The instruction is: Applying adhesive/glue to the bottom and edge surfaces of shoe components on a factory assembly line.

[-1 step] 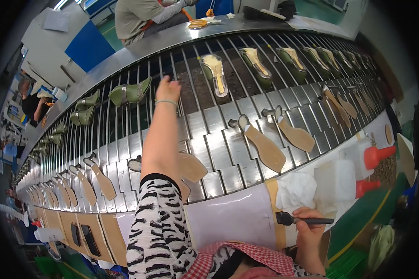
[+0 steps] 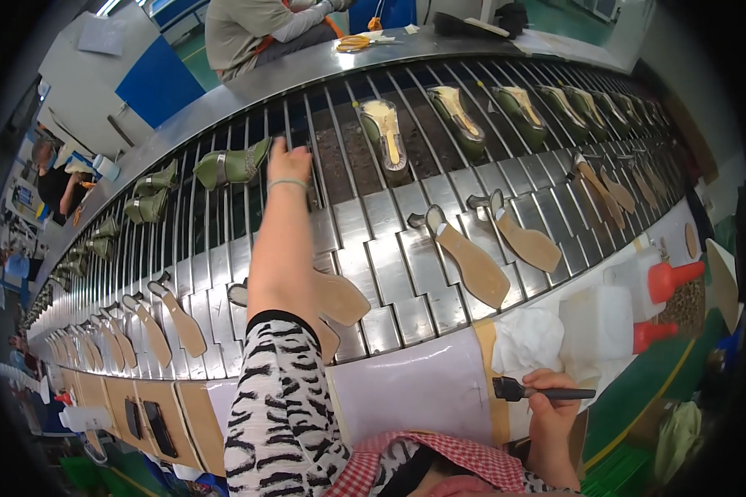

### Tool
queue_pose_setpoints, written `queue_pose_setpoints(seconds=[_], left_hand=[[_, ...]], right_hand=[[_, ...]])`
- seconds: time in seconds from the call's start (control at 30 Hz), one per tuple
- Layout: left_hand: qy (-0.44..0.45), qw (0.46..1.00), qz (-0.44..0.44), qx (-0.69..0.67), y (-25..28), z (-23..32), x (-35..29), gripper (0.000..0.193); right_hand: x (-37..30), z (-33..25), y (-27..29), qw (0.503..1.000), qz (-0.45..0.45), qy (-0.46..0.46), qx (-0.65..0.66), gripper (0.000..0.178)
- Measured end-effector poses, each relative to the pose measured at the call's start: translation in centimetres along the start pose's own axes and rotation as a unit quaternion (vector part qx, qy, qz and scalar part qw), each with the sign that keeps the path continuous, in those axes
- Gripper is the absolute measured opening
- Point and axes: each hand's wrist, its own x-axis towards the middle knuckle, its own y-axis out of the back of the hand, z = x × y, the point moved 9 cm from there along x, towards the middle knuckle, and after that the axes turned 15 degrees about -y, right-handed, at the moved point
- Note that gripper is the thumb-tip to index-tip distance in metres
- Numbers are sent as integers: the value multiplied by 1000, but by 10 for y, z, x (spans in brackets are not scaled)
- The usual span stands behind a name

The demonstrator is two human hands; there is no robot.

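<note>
Left hand lies open on the slatted conveyor beside a green shoe; right hand grips a brush.

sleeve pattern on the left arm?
Black-and-white zebra stripes on the sleeve, clearest in the head view.

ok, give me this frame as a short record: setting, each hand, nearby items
setting: slatted metal conveyor carrying shoe parts
left hand: left hand stretched far across the belt, beside a green shoe upper; contact unclear
right hand: right hand holds a black brush at the near edge
near: tan insoles on the slats, white cloth, red-capped bottles
others: a seated person across the belt
</note>
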Motion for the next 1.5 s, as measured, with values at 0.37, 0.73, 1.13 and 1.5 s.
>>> queue_pose_setpoints(seconds=[0.37,0.73,1.13,1.5], left_hand=[[-128,945,296,-63,102,80,50,41],[-50,951,-147,268,63,159,-160,25],[67,726,-535,427,-10,97,-402,33],[-212,377,-609,665,0,85,-587,90]], right_hand=[[-8,-26,1,997,32,43,-54,29],[-48,-18,19,994,74,10,-79,24],[-89,-90,108,907,251,84,-327,20],[-62,-60,132,798,236,24,-554,19]])
